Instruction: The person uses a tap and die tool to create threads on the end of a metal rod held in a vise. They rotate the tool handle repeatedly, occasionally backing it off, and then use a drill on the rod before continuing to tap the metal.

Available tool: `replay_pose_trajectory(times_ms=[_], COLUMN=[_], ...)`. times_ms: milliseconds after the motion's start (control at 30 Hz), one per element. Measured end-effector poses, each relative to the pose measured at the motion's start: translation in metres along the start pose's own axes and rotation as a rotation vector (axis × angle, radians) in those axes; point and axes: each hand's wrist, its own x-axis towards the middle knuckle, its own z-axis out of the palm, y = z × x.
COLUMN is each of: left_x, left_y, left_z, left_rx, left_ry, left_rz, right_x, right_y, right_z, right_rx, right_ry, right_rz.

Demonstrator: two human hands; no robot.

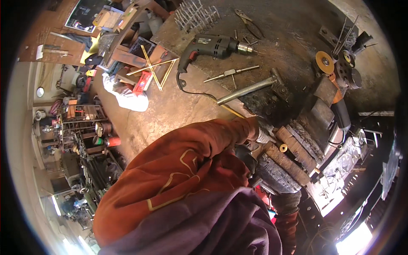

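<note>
From the head view, a red-orange sleeve (178,170) fills the lower middle and runs up to the counter's (170,110) near edge. The left hand (260,135) shows only as a gloved sliver past the cuff, resting against a rusty vise (293,148); whether its fingers are spread or gripping cannot be told. The right hand is hidden below, behind the sleeve and a dark round part (276,174), so its state cannot be told either. A small brass ring (283,148) sits on the vise, just beside the left hand.

Farther up the counter lies a hammer (255,88), its handle pointing toward the sleeve. Beyond it are a tap wrench (231,73), a drill (212,46) with its cord trailing down, and pliers (250,23). An orange grinder (338,93) lies to the right, near loose discs (340,63). Yellow rods (155,70) cross at the left.
</note>
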Motion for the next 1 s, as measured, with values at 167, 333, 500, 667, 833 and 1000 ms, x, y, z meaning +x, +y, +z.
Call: replay_pose_trajectory(times_ms=[167, 333, 500, 667, 833, 1000], left_x=[-0.011, -0.053, -0.155, -0.149, -0.117, -0.116], left_y=[0.017, 0.059, 0.084, -0.021, -0.083, -0.103], left_z=[-0.009, -0.036, -0.113, -0.162, -0.154, -0.158], left_rx=[0.136, 0.471, -0.283, 0.072, 0.283, 0.174], left_ry=[-0.032, 0.019, 0.214, 0.918, 0.760, 0.908], left_rz=[-0.033, -0.044, 0.006, -0.075, -0.230, 0.090], right_x=[0.009, 0.023, 0.009, -0.016, -0.036, -0.026], right_y=[0.007, 0.019, 0.020, 0.016, -0.010, -0.096], right_z=[0.033, 0.068, 0.080, 0.088, 0.085, 0.063], right_rx=[0.010, -0.032, -0.118, -0.227, -0.332, -0.133], right_ry=[0.046, 0.076, 0.108, 0.133, 0.163, 0.293], right_rz=[0.011, 0.038, 0.143, 0.276, 0.420, 0.872])
